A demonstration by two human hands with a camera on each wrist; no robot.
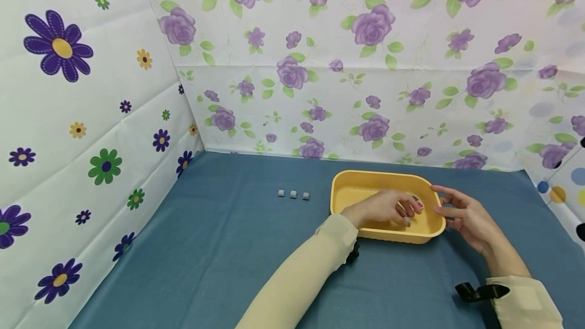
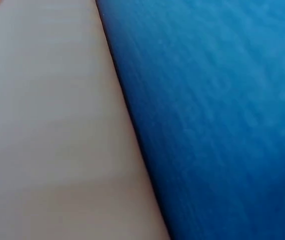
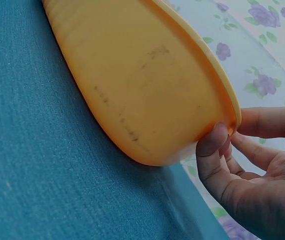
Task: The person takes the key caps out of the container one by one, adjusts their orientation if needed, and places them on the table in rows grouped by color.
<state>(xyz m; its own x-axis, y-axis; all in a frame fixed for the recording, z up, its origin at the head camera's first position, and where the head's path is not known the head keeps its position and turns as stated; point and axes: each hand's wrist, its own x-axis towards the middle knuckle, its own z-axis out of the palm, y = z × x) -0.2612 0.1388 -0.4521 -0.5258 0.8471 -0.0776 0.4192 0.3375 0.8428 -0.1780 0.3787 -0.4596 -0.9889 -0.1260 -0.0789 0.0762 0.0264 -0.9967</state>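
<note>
Two cream fabric sleeves [image 1: 292, 288] are seen nearest, with a black plastic wrist mount [image 1: 480, 292] worn at the right one, toward four o'clock from the shallow yellow plastic tray [image 1: 347, 192]. By the right hand [image 1: 470, 220], the tray's rim is pinched at three o'clock, the thumb being set against the outer wall, where dark scuffs [image 3: 132, 136] are shown in the right wrist view. From eight o'clock the left hand [image 1: 386, 207] is extended over the near rim and into the tray, its fingers bent downward; at its fingertips, toward four o'clock inside, a small pale-grey cube [image 1: 407, 221] is seen, but whether it is pinched or merely touched cannot be told. A small red-and-white patch [image 1: 418, 202] is partly covered by the fingers. Outside, at nine o'clock, three small light-grey cubes [image 1: 293, 195] are lined up, slightly apart, on the blue cloth-covered table [image 1: 219, 248]. Beyond, the table is bordered by a white daisy-printed cloth [image 1: 132, 161] toward ten o'clock and a purple-rose-printed white cloth [image 1: 320, 85] at twelve.
</note>
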